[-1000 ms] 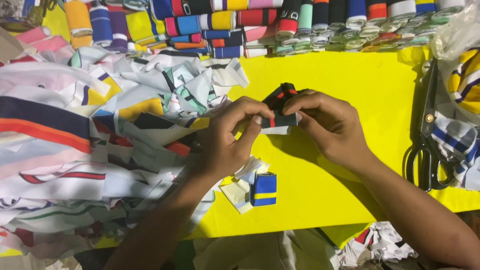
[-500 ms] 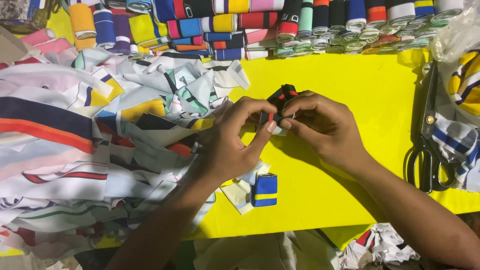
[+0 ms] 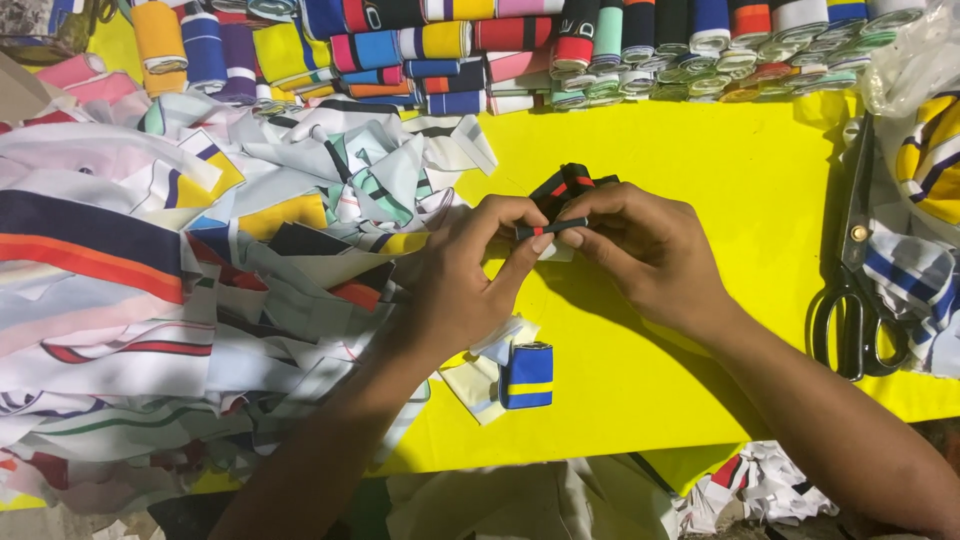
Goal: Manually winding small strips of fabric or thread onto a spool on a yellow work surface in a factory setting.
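Both of my hands meet over a yellow table top [image 3: 700, 180] and pinch a small dark fabric strip with red stripes [image 3: 562, 190]. My left hand [image 3: 470, 270] grips its left end with thumb and forefinger. My right hand [image 3: 650, 245] holds the right end, fingers curled over the folded part. Just below my left wrist lies a folded blue piece with a yellow band [image 3: 527, 375] on a white scrap.
A big heap of striped fabric pieces [image 3: 170, 280] covers the left side. Rows of rolled coloured fabric bands [image 3: 560, 45] line the far edge. Black scissors [image 3: 855, 290] lie at the right, beside more striped cloth [image 3: 925, 200]. Scraps hang off the near edge [image 3: 770, 480].
My fingers have shifted slightly on the dark strip, folding it tighter. The hands stay in the same place; nothing else moved.
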